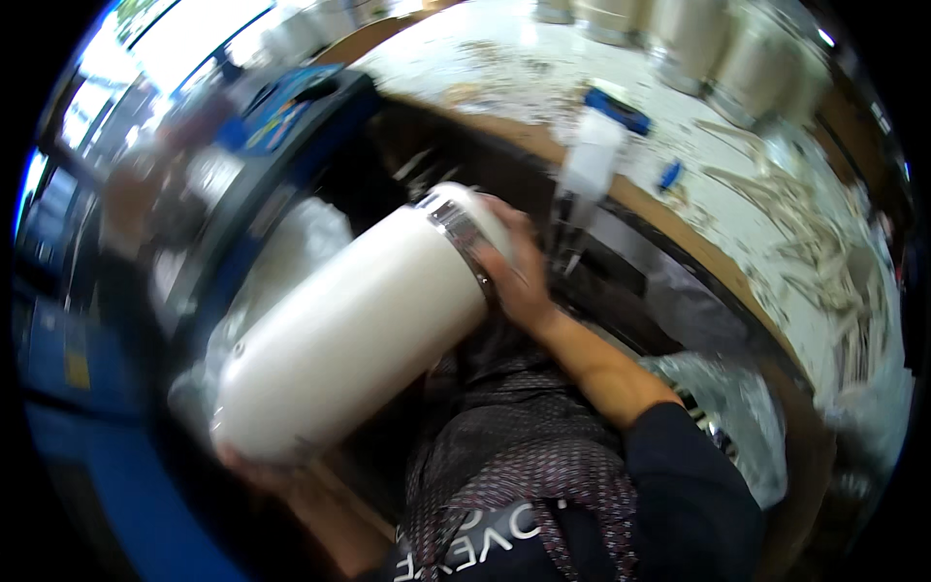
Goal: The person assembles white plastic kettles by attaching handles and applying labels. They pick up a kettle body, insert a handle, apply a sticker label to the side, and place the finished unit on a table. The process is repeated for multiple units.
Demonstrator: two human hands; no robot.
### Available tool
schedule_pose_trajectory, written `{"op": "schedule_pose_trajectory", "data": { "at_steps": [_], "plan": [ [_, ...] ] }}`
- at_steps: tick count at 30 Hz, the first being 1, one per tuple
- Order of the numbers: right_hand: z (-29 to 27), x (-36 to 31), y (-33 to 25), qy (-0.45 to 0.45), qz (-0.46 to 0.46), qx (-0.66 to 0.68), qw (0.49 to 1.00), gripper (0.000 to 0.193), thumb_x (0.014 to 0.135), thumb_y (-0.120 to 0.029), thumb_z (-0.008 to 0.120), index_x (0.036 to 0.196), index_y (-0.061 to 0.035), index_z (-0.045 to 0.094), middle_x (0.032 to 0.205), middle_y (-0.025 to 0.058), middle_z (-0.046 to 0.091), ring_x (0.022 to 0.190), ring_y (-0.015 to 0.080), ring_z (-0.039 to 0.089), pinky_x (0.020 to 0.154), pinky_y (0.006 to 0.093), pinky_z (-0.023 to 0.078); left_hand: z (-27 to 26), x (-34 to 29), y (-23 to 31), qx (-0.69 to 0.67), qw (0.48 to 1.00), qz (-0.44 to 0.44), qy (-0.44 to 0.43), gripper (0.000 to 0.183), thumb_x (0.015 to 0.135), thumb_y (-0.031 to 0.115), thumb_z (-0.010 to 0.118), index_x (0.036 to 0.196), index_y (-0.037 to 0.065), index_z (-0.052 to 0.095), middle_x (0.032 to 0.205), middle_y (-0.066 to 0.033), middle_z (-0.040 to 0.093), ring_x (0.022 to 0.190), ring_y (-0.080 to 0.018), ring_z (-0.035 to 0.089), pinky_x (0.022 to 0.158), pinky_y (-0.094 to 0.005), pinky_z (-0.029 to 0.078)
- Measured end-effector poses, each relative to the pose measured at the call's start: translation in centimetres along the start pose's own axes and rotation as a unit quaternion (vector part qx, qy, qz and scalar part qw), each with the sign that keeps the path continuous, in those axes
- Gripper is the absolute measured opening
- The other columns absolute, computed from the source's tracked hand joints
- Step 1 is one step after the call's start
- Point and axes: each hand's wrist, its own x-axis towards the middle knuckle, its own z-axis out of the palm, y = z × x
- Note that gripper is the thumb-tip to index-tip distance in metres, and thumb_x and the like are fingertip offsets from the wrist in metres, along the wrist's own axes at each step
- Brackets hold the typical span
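A large white cylindrical canister (349, 325) with a shiny chrome band (456, 228) near its upper end lies tilted across my lap, rising from lower left to upper right. My right hand (519, 272) is wrapped round that banded end, with its fingers over the white cap (477, 209). At the opposite, rounded end, my left hand (257, 470) cups the canister from below. Most of the left fingers are hidden beneath it. A small dark spot shows on the canister's side near the lower end.
On the right, a white worktable (669, 233) carries a heap of pale strips (824, 242), a blue-and-white tool (606, 126) and a small blue piece (669, 175). Several similar canisters (689, 44) stand at its far side. A blue crate (281, 116) and clear plastic bags (742, 417) lie nearby.
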Motion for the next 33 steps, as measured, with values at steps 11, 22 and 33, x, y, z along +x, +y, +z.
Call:
{"op": "schedule_pose_trajectory", "data": {
  "at_steps": [11,22,33],
  "plan": [
    [6.1,-5.3,9.0,-0.598,0.321,0.026,0.734,0.051,0.095,-0.045,0.051,0.126,-0.0056,0.060,0.130,0.0161,0.059,0.117,0.0318,0.057,0.099,0.0411,0.043,27.9,1.3,9.0,-0.151,0.555,0.245,-0.781,0.020,0.075,0.014,0.069,0.063,0.011,0.053,0.083,-0.0148,0.071,0.071,-0.0321,0.071,0.062,-0.0384,0.057],
    [-39.0,8.9,5.6,0.201,0.408,-0.399,0.796,0.050,0.093,-0.047,0.057,0.113,-0.0007,0.059,0.074,0.0118,0.064,0.052,0.0139,0.058,0.048,0.0299,0.048,10.5,8.1,2.0,0.362,0.868,0.138,-0.310,0.048,0.088,0.022,0.059,0.121,-0.013,0.057,0.134,-0.0239,0.047,0.120,-0.0346,0.052,0.103,-0.0479,0.043],
    [-27.8,6.2,-3.2,0.023,0.246,0.089,0.965,0.049,0.092,-0.015,0.064,0.138,-0.0074,0.047,0.074,0.0035,0.058,0.047,0.0022,0.039,0.039,0.0169,0.032,11.2,1.3,-1.8,0.277,0.881,0.129,-0.362,0.033,0.077,0.012,0.070,0.061,-0.002,0.046,0.130,-0.0260,0.052,0.110,-0.0319,0.056,0.096,-0.0414,0.043]
  ]
}}
